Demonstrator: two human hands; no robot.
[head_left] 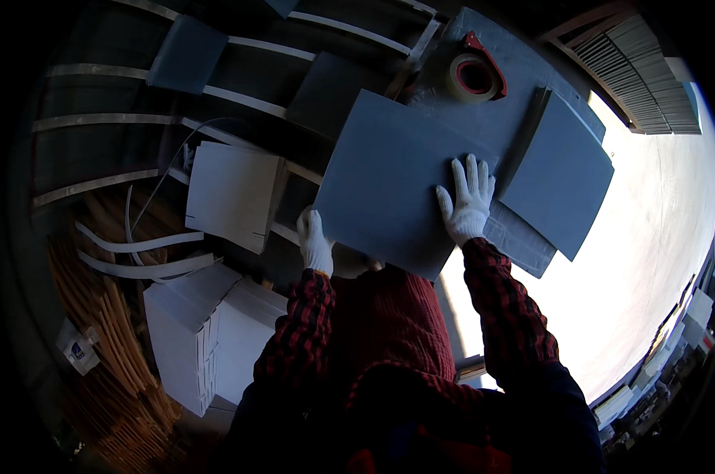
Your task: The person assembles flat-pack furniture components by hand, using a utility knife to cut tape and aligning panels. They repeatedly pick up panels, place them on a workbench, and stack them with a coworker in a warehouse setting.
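Note:
A flat dark grey board (389, 182) lies tilted in front of me, its right part over the worktable. At its left lower edge my left hand (316, 246), in a white knit glove, is closed on the rim, with some fingers hidden underneath. My right hand (468, 201), gloved the same way, rests flat on the board near its right edge, fingers spread. Just right of it sits a stack of similar grey boards (559, 174). A red tape dispenser with a roll of clear tape (474, 77) stands on the table beyond the board.
The grey worktable (523, 67) extends away from me. On the left are a white carton-like stack (233, 192), another stack of white flat sheets (188, 332), curved white strips (140, 245) and many brown slats (120, 347). Metal rails (105, 119) run behind, and bright floor (650, 213) lies to the right.

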